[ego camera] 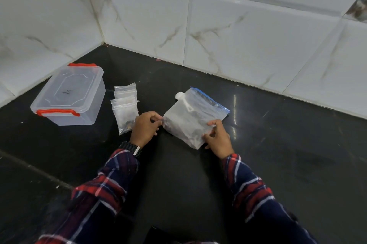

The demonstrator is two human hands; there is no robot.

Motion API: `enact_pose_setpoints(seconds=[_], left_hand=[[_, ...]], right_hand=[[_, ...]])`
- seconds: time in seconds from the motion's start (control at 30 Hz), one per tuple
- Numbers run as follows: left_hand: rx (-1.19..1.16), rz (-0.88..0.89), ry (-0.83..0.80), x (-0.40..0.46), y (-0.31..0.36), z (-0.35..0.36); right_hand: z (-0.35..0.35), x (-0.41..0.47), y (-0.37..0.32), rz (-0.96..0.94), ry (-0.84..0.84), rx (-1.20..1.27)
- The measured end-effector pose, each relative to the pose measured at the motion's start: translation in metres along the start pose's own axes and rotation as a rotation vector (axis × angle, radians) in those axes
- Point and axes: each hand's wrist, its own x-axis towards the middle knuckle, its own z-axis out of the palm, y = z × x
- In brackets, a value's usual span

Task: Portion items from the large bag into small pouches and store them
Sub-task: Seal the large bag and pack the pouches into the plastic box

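Observation:
A large clear zip bag [193, 113] with a blue seal strip lies on the black counter, dark items showing dimly inside. My left hand [145, 126] pinches its left corner. My right hand [217, 137] grips its near right corner with thumb on top. To the left of my left hand lies a pile of several small clear pouches [125, 105], some with dark bits inside. Further left stands a clear plastic box [69, 95] with red latches, its lid on.
A small white round object [179, 96] sits just behind the large bag. White marble-look tiled walls meet in a corner behind the black counter [278, 154]. A dark flat object [158, 235] peeks in at the bottom edge.

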Motion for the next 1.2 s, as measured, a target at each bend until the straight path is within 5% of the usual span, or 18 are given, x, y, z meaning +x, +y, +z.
enact_pose_setpoints(seconds=[0.13,0.47,1.0,1.2], left_hand=[[-0.047,-0.033,0.022,-0.01,-0.005,0.003],[-0.094,-0.016,0.126,-0.025,-0.006,0.011],[0.016,0.072,0.042,-0.025,-0.007,0.013],[0.303,0.258,0.126,-0.028,-0.006,0.009]], right_hand=[[0.0,-0.012,0.001,-0.023,0.061,0.044],[0.011,-0.037,0.004,-0.221,-0.012,-0.329],[0.007,-0.023,0.018,-0.391,0.239,-0.451],[-0.001,-0.018,0.021,-0.448,0.326,-0.52]])
